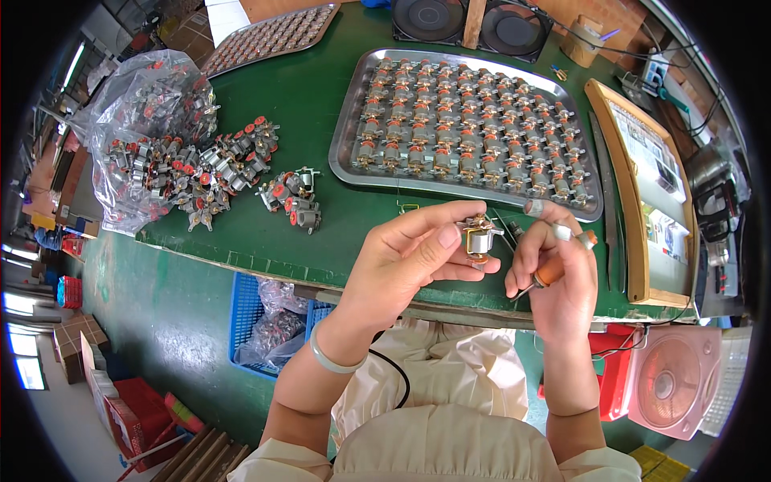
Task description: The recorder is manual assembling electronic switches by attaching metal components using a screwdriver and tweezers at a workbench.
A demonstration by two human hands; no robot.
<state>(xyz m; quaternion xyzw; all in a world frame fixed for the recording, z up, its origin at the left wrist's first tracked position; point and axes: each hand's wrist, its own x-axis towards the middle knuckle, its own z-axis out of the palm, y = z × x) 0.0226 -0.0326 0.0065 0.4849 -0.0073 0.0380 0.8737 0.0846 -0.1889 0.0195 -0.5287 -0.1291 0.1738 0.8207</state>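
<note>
My left hand [414, 257] pinches a small silver motor-like part [480, 241] with a brass-coloured frame between thumb and fingers, above the table's front edge. Close beside it on the right, my right hand [562, 277] is curled around an orange-brown handled tool [551, 271]; its thin dark tip points down and left. Covers sit on some of that hand's fingertips. Thin metal prongs show between the hands, but I cannot tell what they belong to. Beyond both hands, a metal tray [347, 161] carries rows of similar parts standing upright.
Loose parts [293, 197] lie left of my hands, beside a heap spilling from a clear plastic bag [120, 104]. A second filled tray [210, 66] stands far left. Two black fans [430, 20] are at the back. A wooden-framed board [638, 265] borders the right. Blue crates [245, 309] sit below.
</note>
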